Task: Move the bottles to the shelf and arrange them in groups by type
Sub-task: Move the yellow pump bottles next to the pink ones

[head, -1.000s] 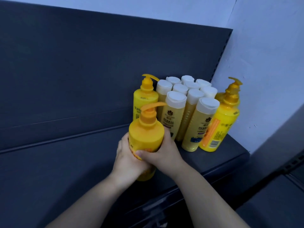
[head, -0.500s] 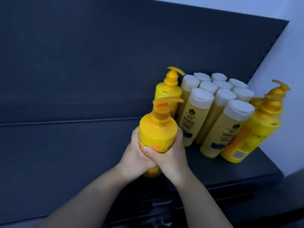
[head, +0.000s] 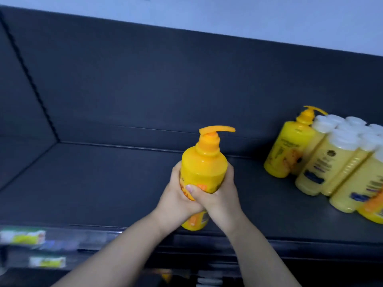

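I hold a yellow pump bottle [head: 204, 168] with an orange dispenser upright over the front of the dark shelf [head: 103, 183]. My left hand [head: 176, 197] wraps its left side and my right hand [head: 217, 197] wraps its right side, thumb across the label. At the right stands another yellow pump bottle [head: 290, 150], touching a cluster of several pale yellow bottles with white caps [head: 331, 162]. A further yellow-orange bottle [head: 373, 210] is cut off at the right edge.
The shelf's dark back panel [head: 186, 90] rises behind, with a pale wall above. A side panel closes the shelf at the left. Blurred price labels [head: 22, 237] run along the shelf's front edge at the lower left.
Both hands have carried the pump bottle leftward, away from the cluster. The view has swung left, so the cluster now sits at the right edge.
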### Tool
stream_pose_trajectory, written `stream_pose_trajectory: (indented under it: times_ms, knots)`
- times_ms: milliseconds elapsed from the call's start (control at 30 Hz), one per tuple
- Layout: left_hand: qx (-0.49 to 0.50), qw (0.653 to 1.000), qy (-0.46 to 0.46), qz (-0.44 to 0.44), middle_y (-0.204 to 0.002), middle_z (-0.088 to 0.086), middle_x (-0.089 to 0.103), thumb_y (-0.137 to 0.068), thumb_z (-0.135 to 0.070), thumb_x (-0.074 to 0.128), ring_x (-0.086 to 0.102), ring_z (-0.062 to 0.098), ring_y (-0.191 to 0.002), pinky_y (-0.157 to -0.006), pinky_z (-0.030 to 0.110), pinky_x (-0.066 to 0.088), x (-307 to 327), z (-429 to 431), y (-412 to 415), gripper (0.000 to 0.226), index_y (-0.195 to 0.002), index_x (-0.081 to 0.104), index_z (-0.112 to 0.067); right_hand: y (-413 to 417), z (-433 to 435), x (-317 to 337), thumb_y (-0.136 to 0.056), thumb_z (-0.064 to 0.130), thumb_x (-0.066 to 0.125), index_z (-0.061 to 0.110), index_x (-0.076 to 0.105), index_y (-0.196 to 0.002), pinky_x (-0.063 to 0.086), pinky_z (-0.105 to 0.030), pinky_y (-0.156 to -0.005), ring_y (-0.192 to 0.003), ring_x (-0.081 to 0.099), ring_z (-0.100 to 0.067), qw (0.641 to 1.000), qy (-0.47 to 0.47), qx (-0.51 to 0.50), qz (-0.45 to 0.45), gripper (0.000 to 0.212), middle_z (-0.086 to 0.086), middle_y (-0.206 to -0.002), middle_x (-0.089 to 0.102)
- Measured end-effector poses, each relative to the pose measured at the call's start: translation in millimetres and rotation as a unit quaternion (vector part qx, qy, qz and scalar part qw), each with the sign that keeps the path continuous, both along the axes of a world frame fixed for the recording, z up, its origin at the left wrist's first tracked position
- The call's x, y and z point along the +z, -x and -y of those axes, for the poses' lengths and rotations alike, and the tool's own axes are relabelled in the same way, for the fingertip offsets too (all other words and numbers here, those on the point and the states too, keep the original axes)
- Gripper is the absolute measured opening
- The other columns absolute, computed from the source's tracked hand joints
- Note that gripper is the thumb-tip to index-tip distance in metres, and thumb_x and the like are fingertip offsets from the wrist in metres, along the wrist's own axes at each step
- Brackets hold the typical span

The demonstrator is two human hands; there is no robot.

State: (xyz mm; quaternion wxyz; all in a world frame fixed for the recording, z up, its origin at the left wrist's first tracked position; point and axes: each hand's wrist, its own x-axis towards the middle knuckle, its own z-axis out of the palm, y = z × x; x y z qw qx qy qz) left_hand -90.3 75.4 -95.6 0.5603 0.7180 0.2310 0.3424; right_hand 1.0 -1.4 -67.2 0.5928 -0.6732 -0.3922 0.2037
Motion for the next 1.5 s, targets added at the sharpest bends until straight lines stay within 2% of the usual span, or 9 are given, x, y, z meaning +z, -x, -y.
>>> stream_pose_trajectory:
  times_ms: [133, 267, 433, 667, 767, 867, 967, 1133, 1500]
  knots:
    - [0.059, 0.998, -0.026, 0.018, -0.111, -0.019, 0.053, -0.04, -0.047, 0.074, 0.055, -0.014, -0.096, -0.07, 0.007, 0.046, 20.5, -44.7, 109.8, 0.088, -0.117, 0.032, -0.046, 103.2, -49.9, 16.8, -0.052, 0.033, 0.085, 0.049, 0.034, -0.11, 0.045, -0.014, -0.079, -0.1, 0.052, 0.013, 0.998, -0.035, 0.056, 0.008, 0.079, 0.024, -0.112, 0.05]
    - [0.104, 0.993, -0.05, 0.009, -0.109, -0.031, 0.052, -0.042, -0.049, 0.076, 0.055, -0.011, -0.099, -0.07, 0.017, 0.051, 32.8, -82.5, 199.5, 0.085, -0.109, 0.027, -0.067, 188.3, -93.2, 28.5, -0.043, 0.049, 0.081, 0.049, 0.033, -0.116, 0.051, -0.021, -0.083, -0.105, 0.053, 0.008, 0.992, -0.068, 0.11, -0.004, 0.087, 0.023, -0.117, 0.051]
    - [0.14, 0.989, -0.043, -0.014, -0.112, -0.014, 0.057, -0.046, -0.045, 0.08, 0.064, 0.015, -0.094, -0.069, 0.038, 0.058, 38.0, -104.7, 260.2, 0.089, -0.113, 0.026, -0.066, 244.0, -122.5, 35.5, -0.042, 0.053, 0.078, 0.053, 0.03, -0.117, 0.051, -0.023, -0.086, -0.107, 0.051, 0.008, 0.988, -0.048, 0.145, -0.001, 0.089, 0.026, -0.119, 0.048]
    - [0.195, 0.98, -0.034, -0.016, -0.112, -0.004, 0.058, -0.048, -0.045, 0.082, 0.066, 0.028, -0.088, -0.067, 0.052, 0.056, 24.9, -137.4, 290.9, 0.092, -0.121, 0.027, -0.056, 271.9, -163.4, 29.8, -0.052, 0.035, 0.083, 0.049, 0.033, -0.116, 0.05, -0.017, -0.08, -0.104, 0.051, 0.011, 0.979, -0.04, 0.201, -0.014, 0.083, 0.025, -0.118, 0.048]
    - [0.2, 0.979, -0.036, -0.025, -0.115, -0.006, 0.057, -0.046, -0.049, 0.079, 0.065, 0.02, -0.095, -0.074, 0.046, 0.057, 25.8, -151.0, 286.9, 0.094, -0.123, 0.027, -0.053, 267.3, -180.8, 26.6, -0.05, 0.037, 0.083, 0.051, 0.034, -0.114, 0.049, -0.021, -0.084, -0.104, 0.052, 0.009, 0.98, -0.041, 0.195, -0.021, 0.083, 0.026, -0.116, 0.049]
    - [0.193, 0.98, -0.034, -0.024, -0.114, -0.015, 0.054, -0.042, -0.051, 0.077, 0.06, -0.001, -0.097, -0.071, 0.018, 0.053, 32.3, -164.7, 280.8, 0.089, -0.116, 0.027, -0.055, 260.6, -199.1, 23.5, -0.047, 0.039, 0.083, 0.052, 0.033, -0.112, 0.049, -0.026, -0.086, -0.105, 0.052, 0.004, 0.983, -0.033, 0.181, -0.021, 0.082, 0.025, -0.114, 0.048]
    - [0.203, 0.979, -0.025, -0.019, -0.115, -0.021, 0.049, -0.042, -0.05, 0.077, 0.053, -0.014, -0.101, -0.072, 0.008, 0.047, 31.7, -184.2, 276.6, 0.089, -0.116, 0.029, -0.05, 254.0, -223.1, 21.2, -0.042, 0.051, 0.081, 0.054, 0.031, -0.113, 0.049, -0.029, -0.09, -0.109, 0.05, 0.002, 0.981, -0.021, 0.194, -0.009, 0.087, 0.026, -0.118, 0.046]
    - [0.237, 0.971, -0.021, -0.018, -0.116, -0.028, 0.048, -0.042, -0.051, 0.078, 0.051, -0.015, -0.104, -0.076, 0.009, 0.046, 14.6, -214.1, 287.6, 0.092, -0.119, 0.029, -0.047, 262.3, -259.4, 10.6, -0.04, 0.059, 0.076, 0.048, 0.031, -0.118, 0.047, -0.021, -0.089, -0.111, 0.049, 0.007, 0.971, -0.013, 0.238, -0.008, 0.091, 0.025, -0.122, 0.047]
    - [0.26, 0.965, -0.009, -0.016, -0.112, -0.034, 0.049, -0.042, -0.05, 0.079, 0.052, -0.013, -0.103, -0.08, 0.018, 0.046, -3.6, -300.4, 367.0, 0.096, -0.122, 0.026, -0.049, 339.5, -348.1, 2.2, -0.042, 0.057, 0.078, 0.054, 0.026, -0.118, 0.046, -0.032, -0.096, -0.114, 0.048, 0.001, 0.965, 0.024, 0.26, 0.013, 0.092, 0.026, -0.122, 0.045]
